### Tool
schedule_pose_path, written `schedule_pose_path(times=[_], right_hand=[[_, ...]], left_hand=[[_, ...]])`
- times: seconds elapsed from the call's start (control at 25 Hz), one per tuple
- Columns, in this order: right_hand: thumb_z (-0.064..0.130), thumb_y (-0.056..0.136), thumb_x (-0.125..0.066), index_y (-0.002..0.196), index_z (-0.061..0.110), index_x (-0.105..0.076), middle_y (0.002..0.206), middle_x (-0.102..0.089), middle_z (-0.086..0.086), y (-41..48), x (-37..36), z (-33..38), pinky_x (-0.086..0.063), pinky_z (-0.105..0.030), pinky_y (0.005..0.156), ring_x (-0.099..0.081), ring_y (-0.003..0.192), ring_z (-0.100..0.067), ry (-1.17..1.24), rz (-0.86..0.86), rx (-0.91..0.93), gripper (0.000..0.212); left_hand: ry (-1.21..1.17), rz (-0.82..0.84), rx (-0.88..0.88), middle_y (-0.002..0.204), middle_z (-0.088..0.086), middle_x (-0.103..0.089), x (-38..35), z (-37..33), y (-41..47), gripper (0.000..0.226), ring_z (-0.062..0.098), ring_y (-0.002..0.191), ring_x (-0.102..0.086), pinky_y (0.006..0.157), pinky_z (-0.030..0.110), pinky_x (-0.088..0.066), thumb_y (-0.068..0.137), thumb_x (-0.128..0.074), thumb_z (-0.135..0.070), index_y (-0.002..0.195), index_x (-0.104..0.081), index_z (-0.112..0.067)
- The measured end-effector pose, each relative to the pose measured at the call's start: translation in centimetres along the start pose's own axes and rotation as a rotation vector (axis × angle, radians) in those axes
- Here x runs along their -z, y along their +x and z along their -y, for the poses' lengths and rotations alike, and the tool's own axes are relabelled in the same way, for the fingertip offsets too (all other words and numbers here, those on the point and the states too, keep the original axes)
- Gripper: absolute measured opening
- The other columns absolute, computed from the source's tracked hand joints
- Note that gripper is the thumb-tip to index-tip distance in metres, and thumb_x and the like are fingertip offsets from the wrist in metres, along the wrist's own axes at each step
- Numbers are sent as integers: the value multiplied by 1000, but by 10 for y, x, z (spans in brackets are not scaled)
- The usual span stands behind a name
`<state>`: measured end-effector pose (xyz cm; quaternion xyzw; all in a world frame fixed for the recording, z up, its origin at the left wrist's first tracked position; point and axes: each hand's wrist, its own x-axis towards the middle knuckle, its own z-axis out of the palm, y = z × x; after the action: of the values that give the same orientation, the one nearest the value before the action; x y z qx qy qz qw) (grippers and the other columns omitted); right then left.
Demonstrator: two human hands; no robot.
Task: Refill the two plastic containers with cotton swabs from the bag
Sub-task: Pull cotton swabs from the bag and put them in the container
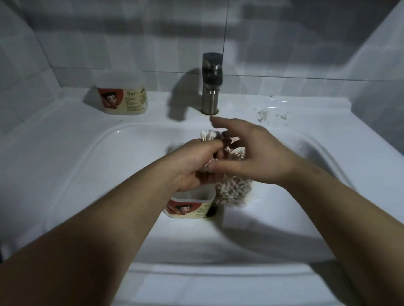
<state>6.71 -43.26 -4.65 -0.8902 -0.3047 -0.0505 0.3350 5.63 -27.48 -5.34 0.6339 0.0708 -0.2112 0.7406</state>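
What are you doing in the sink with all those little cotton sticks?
A person is refilling plastic tubs over the sink. The left hand holds a bunch of cotton swabs just above the open container standing in the basin. The right hand, fingers spread, is over the bag of swabs beside it. A second container, lid on, sits on the ledge left of the faucet.

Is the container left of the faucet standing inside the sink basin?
No, that container stands on the sink's rear ledge, outside the basin.
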Motion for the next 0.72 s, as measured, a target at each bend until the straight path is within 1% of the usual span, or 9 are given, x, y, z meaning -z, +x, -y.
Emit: schedule_pose_path(times=[0.04, 0.12, 0.2, 0.28, 0.4, 0.48, 0.52, 0.6, 0.72], right_hand=[[51, 85, -73, 149, 27, -47, 138, -59, 9, 0, 2, -1, -50, -22, 97, -59, 119, -2, 18, -55, -20, 73], [38, 98, -59, 141, 27, -57, 123, -68, 9, 1, 8, -6, -53, -24, 92, -65, 106, -3, -33, -174, -77, 44], [22, 100, -55, 126, 26, -68, 106, -76, 8, 4, 11, -13, -52, -24, 89, -69, 96, -8, -174, -208, -140, 30], [11, 95, -55, 117, 24, -74, 104, -78, 3, 5, 10, -18, -51, -25, 88, -70, 98, -15, -289, -100, -175, 32], [10, 89, -59, 126, 26, -70, 115, -74, 2, 2, 9, -16, -49, -24, 88, -67, 104, -17, -354, 128, -171, 42], [16, 88, -62, 133, 29, -66, 121, -72, 4, 0, 7, -15, -46, -23, 86, -65, 107, -18, -344, 212, -143, 47], [17, 88, -63, 132, 30, -66, 120, -72, 6, -1, 7, -14, -44, -22, 84, -65, 105, -17, -337, 232, -129, 46], [19, 88, -65, 124, 32, -71, 107, -73, 10, -1, 5, -13, -41, -21, 78, -63, 94, -12, -332, 249, -120, 38], [14, 86, -64, 106, 30, -77, 80, -66, 13, 1, 4, -12, -43, -23, 70, -59, 77, -10, -350, 213, -136, 29]], left_hand=[[-7, -44, -22, 58, -5, -54, 1, -1, 1, 17, 7, 48, -50, 54, 23, -41, 101, -55, -20, 85, -61, -19], [-52, -98, -56, 59, -6, -50, 4, -3, 4, 13, 7, 48, -45, 49, 21, -35, 101, -59, -28, 91, -60, -20], [-57, -146, -85, 58, -6, -49, 6, -3, 8, 14, 8, 49, -45, 48, 21, -35, 101, -60, -33, 96, -58, -20], [3, -196, -116, 56, -6, -50, 8, -1, 11, 17, 9, 49, -48, 49, 22, -38, 100, -62, -34, 104, -61, -18], [94, -229, -145, 57, -6, -54, 10, 2, 15, 28, 8, 50, -53, 52, 24, -42, 98, -64, -37, 114, -65, -14], [131, -227, -159, 58, -6, -56, 11, 4, 15, 23, 9, 52, -55, 55, 25, -44, 97, -64, -38, 105, -64, -16], [147, -221, -167, 58, -6, -57, 10, 4, 15, 20, 9, 53, -56, 55, 25, -45, 98, -64, -38, 97, -62, -18], [184, -208, -184, 60, -5, -60, 9, 6, 14, 21, 10, 56, -59, 56, 25, -46, 98, -64, -37, 87, -59, -20], [240, -194, -208, 65, -4, -67, 6, 7, 13, 19, 10, 61, -67, 57, 24, -49, 99, -62, -36, 88, -63, -21]])
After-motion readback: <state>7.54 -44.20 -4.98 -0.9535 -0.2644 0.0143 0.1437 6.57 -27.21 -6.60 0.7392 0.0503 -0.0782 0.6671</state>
